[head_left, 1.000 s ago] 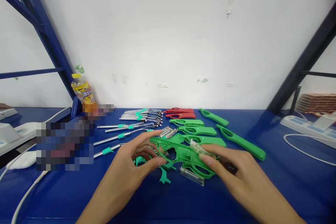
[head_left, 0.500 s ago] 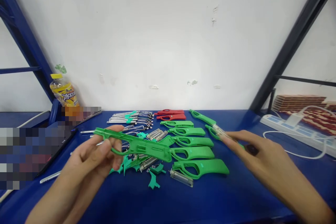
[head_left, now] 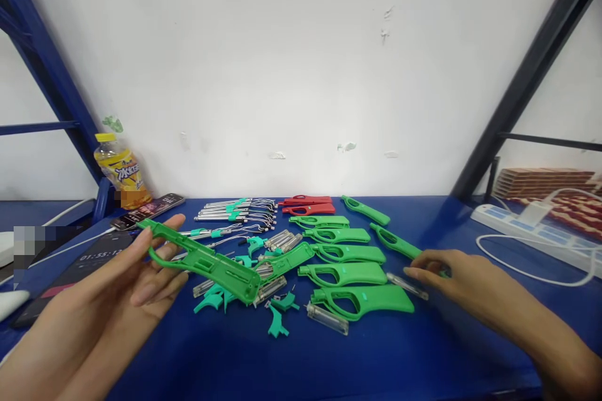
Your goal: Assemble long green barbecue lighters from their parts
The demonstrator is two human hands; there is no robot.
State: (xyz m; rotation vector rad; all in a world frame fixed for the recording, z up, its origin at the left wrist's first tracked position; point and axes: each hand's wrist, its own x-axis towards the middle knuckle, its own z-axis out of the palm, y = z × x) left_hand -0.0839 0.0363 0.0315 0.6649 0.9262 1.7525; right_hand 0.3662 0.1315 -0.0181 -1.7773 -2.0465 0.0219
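Observation:
My left hand pinches one end of a green lighter shell half, its hollow ribbed inside turned up, above the table. Over at the right, my right hand has its fingers closed over the handle end of another green lighter shell half, which still lies on the table. Just below its thumb lies a clear fuel tank. Between the hands, several green shell halves lie in a column, with a second clear tank by the nearest. Teal triggers are scattered left of them.
Metal lighter tubes with wires lie at the back, beside red lighter shells. A drink bottle and phones stand or lie at the left. A white power strip with cables runs along the right.
The clear tank has left my right hand and lies on the table. That hand has come down over the green shell. My left hand has moved left and lower with its shell half.

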